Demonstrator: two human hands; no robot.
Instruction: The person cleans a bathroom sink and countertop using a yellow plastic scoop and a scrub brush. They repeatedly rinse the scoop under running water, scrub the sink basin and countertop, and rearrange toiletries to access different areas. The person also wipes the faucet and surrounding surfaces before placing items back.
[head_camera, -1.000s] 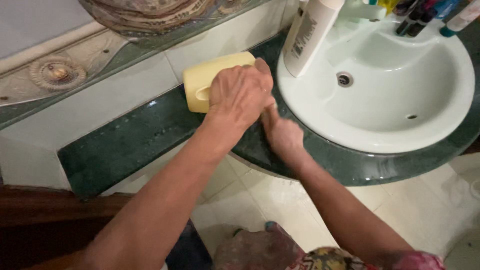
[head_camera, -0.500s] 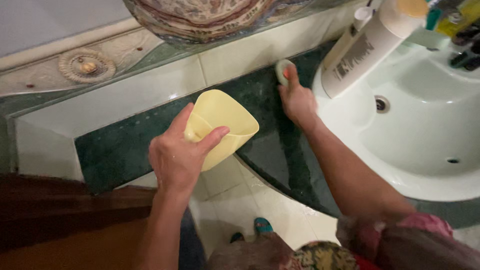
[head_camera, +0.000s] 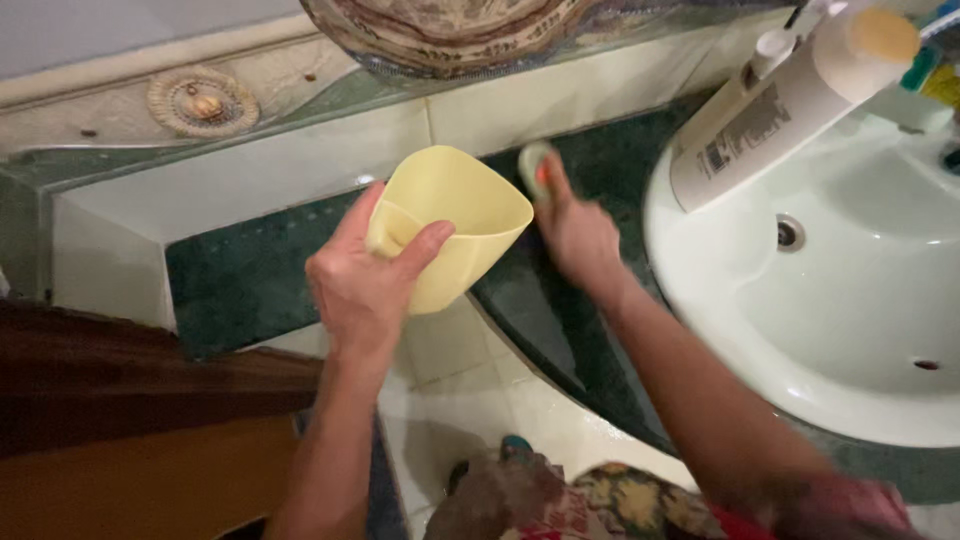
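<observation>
The left hand (head_camera: 365, 290) is holding a pale yellow plastic jug (head_camera: 455, 225) by its handle, fingers wrapped around it, above the dark green stone worktop (head_camera: 250, 275). The right hand (head_camera: 578, 235) is pressing a small green-and-orange scrubber (head_camera: 533, 165) (partly blurred) onto the worktop, fingers closed over it, beside the white basin (head_camera: 850, 300).

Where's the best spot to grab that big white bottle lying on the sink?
Probably around the middle of the white bottle, coming from above. It lies tilted across the rim of the sink with its long rounded side facing up and bare, so fingers could wrap it there. Its capped end sits close to other small bottles, so that end looks crowded.
</observation>
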